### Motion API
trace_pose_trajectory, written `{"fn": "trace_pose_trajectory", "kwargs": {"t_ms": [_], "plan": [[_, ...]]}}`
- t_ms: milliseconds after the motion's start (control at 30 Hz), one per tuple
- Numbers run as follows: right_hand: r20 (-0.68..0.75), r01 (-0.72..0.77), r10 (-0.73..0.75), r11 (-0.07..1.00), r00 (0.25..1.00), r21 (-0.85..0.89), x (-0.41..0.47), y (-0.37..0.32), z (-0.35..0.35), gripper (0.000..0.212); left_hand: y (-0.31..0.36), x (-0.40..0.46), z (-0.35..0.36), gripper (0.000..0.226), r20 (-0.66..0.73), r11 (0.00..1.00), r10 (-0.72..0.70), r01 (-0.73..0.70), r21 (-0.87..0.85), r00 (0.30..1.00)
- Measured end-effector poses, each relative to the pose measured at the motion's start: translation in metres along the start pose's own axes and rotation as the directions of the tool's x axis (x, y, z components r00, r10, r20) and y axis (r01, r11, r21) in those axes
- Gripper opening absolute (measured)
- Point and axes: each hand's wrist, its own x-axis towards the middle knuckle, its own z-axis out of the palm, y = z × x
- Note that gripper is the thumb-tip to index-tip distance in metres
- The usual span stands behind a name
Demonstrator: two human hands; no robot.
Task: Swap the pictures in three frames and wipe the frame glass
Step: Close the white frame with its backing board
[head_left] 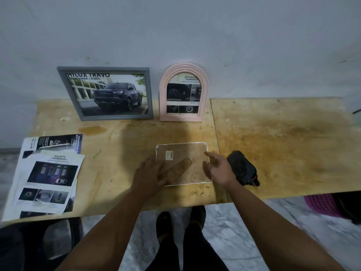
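Note:
A small white-edged frame (pixel 193 151) lies face down near the table's front edge, its brown backing board up and its stand leg (pixel 175 170) lying across it. My left hand (pixel 149 176) rests flat on the frame's left edge and the stand leg. My right hand (pixel 218 169) hovers over the frame's right edge, fingers spread, holding nothing. A grey frame (pixel 106 92) with a truck picture and a pink arched frame (pixel 183 92) lean upright against the wall at the back. A dark cloth (pixel 243 168) lies just right of my right hand.
A stack of printed brochure pages (pixel 46 177) lies at the table's left front. The plywood table (pixel 283 143) is stained on the right half. A purple basket (pixel 324 205) sits on the floor under the right side. My feet (pixel 181 218) stand below the table edge.

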Motion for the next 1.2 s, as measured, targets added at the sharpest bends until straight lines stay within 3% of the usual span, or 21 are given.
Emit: {"fn": "trace_pose_trajectory", "kwargs": {"t_ms": [67,167,267,467,567,633,700,800,900,1000,1100,1200], "plan": [[-0.127,-0.082,0.083,0.997,0.988,0.014,-0.017,0.0,0.011,0.042,0.007,-0.011,0.003,0.088,-0.019,0.993,-0.016,0.014,-0.115,1.0],[-0.153,-0.165,0.189,0.973,0.97,0.16,-0.033,0.0,0.024,0.038,0.018,-0.027,0.01,0.096,-0.03,0.93,-0.086,0.069,-0.36,0.996],[-0.135,-0.249,0.302,0.917,0.944,0.311,-0.035,-0.006,0.022,0.037,0.022,-0.034,0.01,0.101,-0.052,0.891,-0.121,0.085,-0.446,0.991],[-0.082,-0.289,0.335,0.893,0.938,0.347,-0.036,-0.03,-0.009,0.018,0.025,-0.04,-0.003,0.109,-0.119,0.925,-0.041,-0.008,-0.38,0.992],[-0.02,-0.339,0.365,0.883,0.931,0.326,-0.032,-0.054,-0.031,0.024,0.024,-0.04,-0.016,0.071,-0.165,0.959,0.038,-0.083,-0.272,0.986],[0.077,-0.342,0.345,0.831,0.936,0.439,-0.028,-0.068,-0.046,0.027,0.024,-0.038,-0.026,0.052,-0.257,0.975,0.137,-0.177,-0.138,0.957],[0.144,-0.332,0.308,0.737,0.94,0.589,-0.03,-0.084,-0.061,0.026,0.025,-0.037,-0.04,0.051,-0.336,0.973,0.114,-0.173,-0.151,0.935],[0.139,-0.273,0.246,0.686,0.959,0.674,-0.031,-0.093,-0.081,0.02,0.035,-0.031,-0.061,0.052,-0.369,0.94,-0.025,-0.104,-0.325,0.929],[0.028,-0.242,0.289,0.741,0.957,0.626,-0.024,-0.074,-0.101,0.031,0.052,-0.024,-0.066,0.035,-0.249,0.77,-0.197,-0.008,-0.638,0.948],[-0.114,-0.265,0.352,0.848,0.929,0.459,-0.013,-0.035,-0.12,0.032,0.059,-0.018,-0.058,0.033,-0.075,0.492,-0.32,0.099,-0.865,0.944],[-0.192,-0.299,0.326,0.941,0.926,0.157,-0.001,0.004,-0.133,0.034,0.067,-0.022,-0.05,0.027,0.13,0.219,-0.416,0.238,-0.946,0.9],[-0.203,-0.339,0.312,0.934,0.928,-0.115,0.006,0.026,-0.138,0.048,0.069,-0.024,-0.039,0.026,0.251,0.084,-0.466,0.325,-0.942,0.848]]}}
